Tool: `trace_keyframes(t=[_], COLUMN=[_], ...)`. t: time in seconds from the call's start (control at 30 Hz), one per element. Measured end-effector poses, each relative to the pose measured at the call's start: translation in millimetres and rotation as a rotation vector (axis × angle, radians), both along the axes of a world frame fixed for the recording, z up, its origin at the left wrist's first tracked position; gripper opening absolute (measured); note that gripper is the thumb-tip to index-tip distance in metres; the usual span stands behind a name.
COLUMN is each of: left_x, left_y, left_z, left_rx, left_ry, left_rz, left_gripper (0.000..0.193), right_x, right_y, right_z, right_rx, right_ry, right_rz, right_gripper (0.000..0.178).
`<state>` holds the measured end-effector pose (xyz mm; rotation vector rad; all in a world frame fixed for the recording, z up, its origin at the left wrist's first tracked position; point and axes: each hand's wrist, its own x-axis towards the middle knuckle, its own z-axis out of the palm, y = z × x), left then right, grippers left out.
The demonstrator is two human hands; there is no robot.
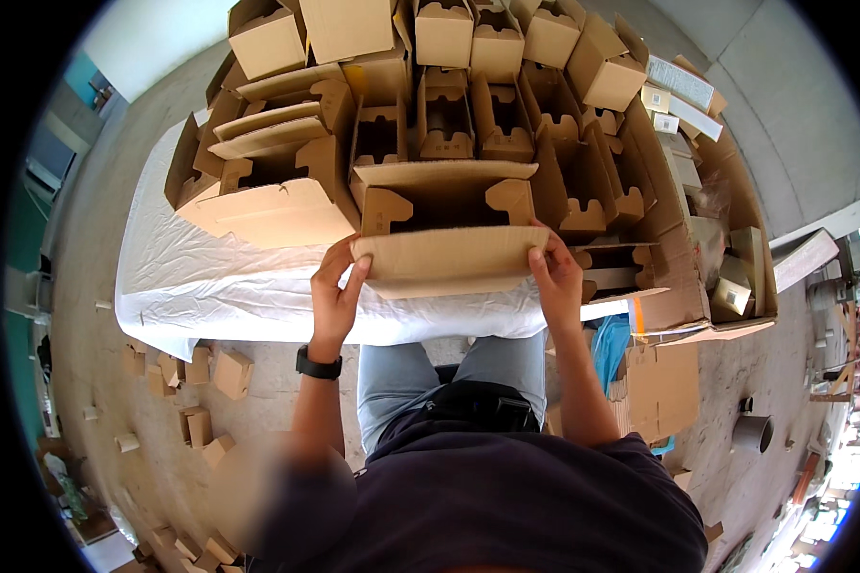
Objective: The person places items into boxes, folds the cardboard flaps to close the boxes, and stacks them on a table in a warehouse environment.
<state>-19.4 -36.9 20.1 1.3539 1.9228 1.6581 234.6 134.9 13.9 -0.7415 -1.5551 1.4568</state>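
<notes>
Both of my hands grip an open cardboard box [454, 258] by the two ends of its near side. My left hand [336, 286] has its thumb on the front face at the left corner, and my right hand [556, 274] pinches the right corner the same way. The box's long flaps stand up at front and back, with notched flaps at the ends; its inside is dark. Directly behind it stand several open boxes [444, 115] in a row. Another open box [268, 212] with raised flaps sits to the left.
A white cloth [201, 277] covers the table. At right, a large carton [674, 267] holds smaller boxes and packaging. Small cardboard pieces [232, 374] lie on the floor at left. A flattened carton [661, 392], a blue bag [610, 351] and a dark cylinder [753, 434] are at lower right.
</notes>
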Motion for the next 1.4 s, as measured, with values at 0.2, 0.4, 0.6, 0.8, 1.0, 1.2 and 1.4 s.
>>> trace_keyframes(t=[0.2,0.4,0.6,0.8,1.0,1.2,1.4], left_x=[22,18,19,19,18,7,-6], left_y=[25,25,25,23,24,23,21], left_z=[-12,-31,-23,-28,-23,-22,-23], left_rx=[0.18,0.146,0.056,0.131,0.057,0.105,0.001], left_ry=[-0.194,-0.186,-0.167,-0.291,-0.215,-0.373,-0.373], left_rz=[0.176,0.1,0.08,0.021,0.03,-0.049,-0.119], left_gripper=[0.031,0.041,0.045,0.048,0.053,0.06,0.068], right_x=[-14,-21,-38,-21,-2,-9,-28], right_y=[-7,-14,23,29,19,23,34], right_z=[-6,35,65,76,65,69,80], right_rx=[0.021,0.719,0.933,0.954,0.994,0.994,0.988], right_ry=[0.008,-0.432,-0.592,-0.776,-0.907,-0.958,-1.015], right_rz=[-0.151,-0.339,-0.215,0.128,0.289,0.349,0.45], right_gripper=[0.029,0.063,0.07,0.066,0.075,0.094,0.095])
